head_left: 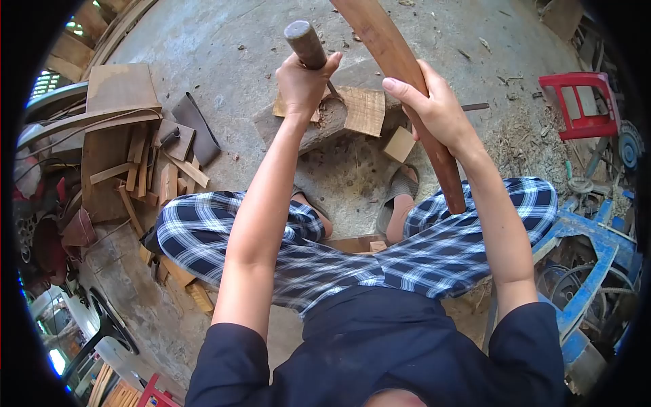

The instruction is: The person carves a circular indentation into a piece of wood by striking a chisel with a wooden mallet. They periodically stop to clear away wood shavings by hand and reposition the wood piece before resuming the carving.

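Observation:
My left hand (302, 85) is wrapped round the thick round handle of a chisel (306, 45), whose flat end faces up. A thin dark shaft slants from below my fist toward a pale wood block (364, 110) with a curved hollow in its edge; whether the tip touches it is hidden. Shavings lie in the hollow. The block rests on a heavy, worn timber (319, 138) on the floor. My right hand (437, 108) is closed round a long, curved reddish-brown wooden bar (388, 47), raised and slanting down toward my right knee.
A small wood block (399, 144) sits near my right foot. Offcuts (139, 159) are heaped at left beside a wooden panel (122, 88). At right stand a red plastic chair (581, 102) and a blue metal frame (583, 258). A metal rod (476, 106) pokes out beyond my right hand.

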The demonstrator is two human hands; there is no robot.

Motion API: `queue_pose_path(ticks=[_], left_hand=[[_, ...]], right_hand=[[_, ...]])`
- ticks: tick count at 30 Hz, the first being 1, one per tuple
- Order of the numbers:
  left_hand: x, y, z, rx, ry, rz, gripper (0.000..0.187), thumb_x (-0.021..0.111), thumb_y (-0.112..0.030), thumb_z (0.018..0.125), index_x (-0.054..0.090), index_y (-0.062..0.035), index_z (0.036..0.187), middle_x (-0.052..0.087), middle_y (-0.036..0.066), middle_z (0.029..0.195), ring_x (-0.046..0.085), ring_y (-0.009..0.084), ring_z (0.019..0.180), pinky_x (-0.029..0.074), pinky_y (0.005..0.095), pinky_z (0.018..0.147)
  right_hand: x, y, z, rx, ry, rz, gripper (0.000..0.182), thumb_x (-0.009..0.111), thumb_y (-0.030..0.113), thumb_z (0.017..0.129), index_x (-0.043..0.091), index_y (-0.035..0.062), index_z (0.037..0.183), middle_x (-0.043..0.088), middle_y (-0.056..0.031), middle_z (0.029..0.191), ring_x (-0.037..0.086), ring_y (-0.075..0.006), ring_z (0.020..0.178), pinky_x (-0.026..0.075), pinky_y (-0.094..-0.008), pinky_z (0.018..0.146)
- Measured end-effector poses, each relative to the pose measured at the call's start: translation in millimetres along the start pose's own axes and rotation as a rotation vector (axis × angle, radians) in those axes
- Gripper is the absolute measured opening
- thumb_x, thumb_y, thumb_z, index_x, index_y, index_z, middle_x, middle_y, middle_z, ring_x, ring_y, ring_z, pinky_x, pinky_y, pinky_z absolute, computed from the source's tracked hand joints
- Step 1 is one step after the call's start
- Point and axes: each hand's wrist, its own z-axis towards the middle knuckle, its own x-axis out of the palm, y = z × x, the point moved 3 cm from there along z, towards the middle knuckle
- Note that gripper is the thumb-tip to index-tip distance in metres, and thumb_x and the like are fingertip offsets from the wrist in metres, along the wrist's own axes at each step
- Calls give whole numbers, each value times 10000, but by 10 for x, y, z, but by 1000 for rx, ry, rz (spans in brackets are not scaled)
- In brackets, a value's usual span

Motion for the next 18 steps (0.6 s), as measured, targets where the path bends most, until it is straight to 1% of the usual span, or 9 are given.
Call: queue_pose_path(ticks=[3,5,7,12,15,18], left_hand=[[102,49,-23,-2,16,25,310,879,-320,790,737,-45,801,727,16,732,653,77,676,538,272,656],[136,74,-26,-5,13,20,329,884,-325,783,732,-34,796,732,26,737,656,84,676,542,276,656],[123,10,-41,8,24,51,350,885,-336,758,727,-34,836,757,87,780,722,148,716,570,338,689],[131,-91,21,37,37,72,345,872,-337,765,729,-34,850,759,96,787,733,171,725,576,349,697],[165,-97,40,42,55,84,345,867,-337,768,728,-34,858,760,101,792,736,177,732,577,351,704],[173,-67,43,42,61,72,345,866,-333,771,723,-33,864,761,101,797,736,177,734,579,351,711]], right_hand=[[-25,-54,-20,23,-10,4,751,701,541,885,525,-51,1312,638,-114,852,603,-147,524,508,-286,464],[-27,-86,-20,23,-14,-18,752,706,550,882,529,-41,1312,639,-116,854,599,-148,513,507,-287,458],[-40,-63,-36,24,-10,-18,748,706,549,881,530,-38,1311,640,-117,857,598,-148,511,507,-287,458],[-43,-10,-21,4,-11,-15,735,705,546,884,533,-35,1301,639,-114,849,597,-145,508,508,-289,457],[-29,2,-11,11,12,-18,729,705,542,886,538,-35,1299,635,-98,815,592,-134,503,502,-277,444],[-47,147,28,-42,12,15,692,706,528,892,558,-28,1277,629,-79,776,585,-122,495,489,-257,425]])
